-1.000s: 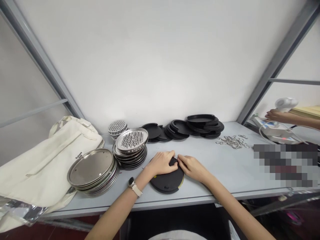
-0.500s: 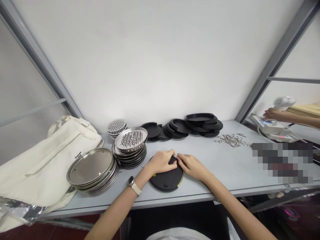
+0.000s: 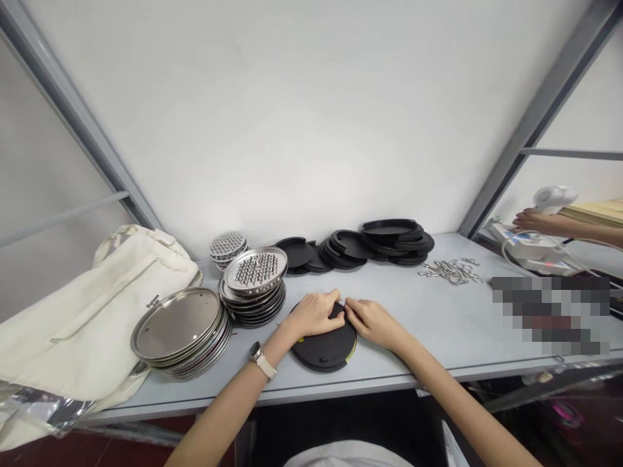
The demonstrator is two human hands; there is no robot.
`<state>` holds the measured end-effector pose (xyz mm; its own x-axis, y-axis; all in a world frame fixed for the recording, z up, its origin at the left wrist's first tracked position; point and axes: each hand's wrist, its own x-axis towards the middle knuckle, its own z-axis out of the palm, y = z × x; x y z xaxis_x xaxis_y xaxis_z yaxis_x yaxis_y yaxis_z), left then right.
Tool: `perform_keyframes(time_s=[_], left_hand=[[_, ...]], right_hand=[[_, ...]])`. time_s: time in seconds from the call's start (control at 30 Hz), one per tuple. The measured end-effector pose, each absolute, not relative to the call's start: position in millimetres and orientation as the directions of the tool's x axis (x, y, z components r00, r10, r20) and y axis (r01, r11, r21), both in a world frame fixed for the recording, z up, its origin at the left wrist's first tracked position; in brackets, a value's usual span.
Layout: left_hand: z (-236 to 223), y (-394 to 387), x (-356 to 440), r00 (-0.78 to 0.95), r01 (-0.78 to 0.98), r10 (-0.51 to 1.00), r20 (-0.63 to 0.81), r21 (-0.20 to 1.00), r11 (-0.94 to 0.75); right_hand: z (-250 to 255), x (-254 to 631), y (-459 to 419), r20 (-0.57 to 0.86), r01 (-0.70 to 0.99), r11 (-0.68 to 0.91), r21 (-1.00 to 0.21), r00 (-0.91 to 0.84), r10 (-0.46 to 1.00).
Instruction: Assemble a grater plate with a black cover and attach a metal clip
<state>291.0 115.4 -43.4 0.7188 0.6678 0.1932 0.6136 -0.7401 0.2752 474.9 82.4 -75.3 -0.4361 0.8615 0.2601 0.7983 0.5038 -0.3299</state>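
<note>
A black round disc with a yellow strip along part of its edge lies flat near the table's front. Across its upper left, my left hand is closed, thumb and fingers gripping it near the far rim. My right hand pinches at the same rim, fingertips almost meeting the left ones. A tiny shiny metal piece shows between the two hands; its kind is mostly hidden by the fingers.
Round metal plates and grater discs are stacked to the left, beside a cream cloth bag. Black round trays line the wall. Small metal clips lie in a heap. Another person's hand is at far right.
Hardly anything differs. Both hands keep their hold at the disc's far rim, and the shiny metal piece between the fingertips shows a little more.
</note>
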Motion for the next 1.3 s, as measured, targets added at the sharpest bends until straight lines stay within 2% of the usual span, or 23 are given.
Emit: perform_keyframes(time_s=[0.63, 1.3], left_hand=[[-44.4, 116.4, 291.4, 0.726, 0.613, 0.657, 0.201, 0.243, -0.752], [-44.4, 117.0, 290.0, 0.756, 0.549, 0.61, 0.239, 0.277, -0.789]], right_hand=[[-77.7, 476.6, 84.2, 0.26, 0.794, 0.516, -0.323, -0.449, 0.855], [-77.3, 475.9, 83.5, 0.283, 0.784, 0.535, -0.315, -0.46, 0.842]])
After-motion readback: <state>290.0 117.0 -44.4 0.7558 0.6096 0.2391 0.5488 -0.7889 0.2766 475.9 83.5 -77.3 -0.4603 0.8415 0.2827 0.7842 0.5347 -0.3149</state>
